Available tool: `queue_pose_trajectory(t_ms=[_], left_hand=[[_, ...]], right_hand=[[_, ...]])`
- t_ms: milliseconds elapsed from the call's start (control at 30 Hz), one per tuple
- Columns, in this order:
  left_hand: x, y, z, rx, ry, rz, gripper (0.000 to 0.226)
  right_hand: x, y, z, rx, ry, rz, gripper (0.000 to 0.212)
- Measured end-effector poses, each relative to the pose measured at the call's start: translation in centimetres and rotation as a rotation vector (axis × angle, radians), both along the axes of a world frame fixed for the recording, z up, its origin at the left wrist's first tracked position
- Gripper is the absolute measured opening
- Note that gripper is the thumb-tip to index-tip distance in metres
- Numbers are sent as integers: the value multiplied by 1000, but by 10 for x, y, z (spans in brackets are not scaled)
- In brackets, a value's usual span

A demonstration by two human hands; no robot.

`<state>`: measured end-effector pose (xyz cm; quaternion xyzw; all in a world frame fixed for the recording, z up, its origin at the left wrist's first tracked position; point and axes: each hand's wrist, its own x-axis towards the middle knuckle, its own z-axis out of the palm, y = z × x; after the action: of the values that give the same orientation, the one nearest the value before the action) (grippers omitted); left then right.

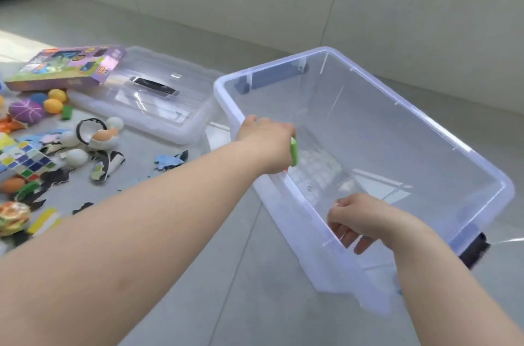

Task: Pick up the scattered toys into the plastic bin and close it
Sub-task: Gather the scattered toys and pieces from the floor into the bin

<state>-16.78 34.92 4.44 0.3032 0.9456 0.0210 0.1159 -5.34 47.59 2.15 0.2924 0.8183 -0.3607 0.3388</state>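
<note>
**Floor inventory: open bin, lid off, toys mostly outside**

Head view, one entry per item.

1. Plastic bin (419,118): clear, with a bluish rim, standing open on the grey tiled floor (226,274) near the floor's far edge, where it meets the wall. We see no toy lying inside it. There is a blue-grey latch (278,76) at its far end and a dark latch (473,252) at its near end.
2. Lid (158,99): clear, lying flat on the floor just beside the bin's far-left corner, apart from the bin.
3. Left hand (266,141): over the bin's long left rim, fingers curled round a green piece (294,153) that hangs just inside the rim.
4. Right hand (360,218): at the same long wall, nearer to us. Its fingers (340,232) are hooked over the rim and grip it, and we see them hazily through the clear plastic.
5. Purple toy box (68,67): resting tilted on the lid's far-left corner.
6. Scattered toys, on the floor left of the lid and well apart from the bin:
   - a purple ball (25,110)
   - two yellow balls (54,104)
   - a checkered cube (25,160)
   - a white ball (77,157)
   - egg halves (105,136)
   - an orange egg (12,184)
   - a yellow strip (45,221)
   - dark flat foam pieces among them
7. Blue foam piece (170,161): lies alone between the toy pile and the bin.
</note>
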Motion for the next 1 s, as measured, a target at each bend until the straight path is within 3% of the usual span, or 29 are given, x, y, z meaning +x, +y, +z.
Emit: queue_pose_trajectory(t_ms=[100,200,267,367,433,467,567,600,667,700,767,833,900,1000], left_hand=[[-1,7,-3,-204,-127,-50,36],[-2,3,-9,-211,-68,-100,35],[-1,-5,-18,-35,-4,-114,39],[10,-37,-35,460,30,-58,41],[24,-67,-47,750,130,-36,44],[31,-87,-55,801,187,-19,43],[65,-158,-96,689,200,-2,34],[80,-185,-113,612,171,-2,32],[116,-237,-144,454,104,54,33],[135,-260,-155,379,82,86,34],[174,-296,-173,241,26,125,36],[205,-317,-180,120,-54,185,43],[223,-326,-190,53,-129,213,66],[232,-331,-205,50,-124,203,94]], right_hand=[[3,-5,7,-83,55,85,28],[5,-8,12,-195,163,51,23],[7,-14,15,-292,214,72,18],[9,-23,21,-384,333,66,12],[9,-28,24,-286,393,162,13],[9,-32,26,-194,406,231,17],[8,-56,30,50,454,292,25],[9,-67,29,202,564,308,25],[11,-99,23,443,962,388,35],[12,-121,18,458,1141,455,35],[22,-167,-2,363,1267,649,31],[40,-202,-42,286,1144,997,35],[64,-227,-86,242,919,1352,52],[99,-236,-143,84,715,1626,52]])
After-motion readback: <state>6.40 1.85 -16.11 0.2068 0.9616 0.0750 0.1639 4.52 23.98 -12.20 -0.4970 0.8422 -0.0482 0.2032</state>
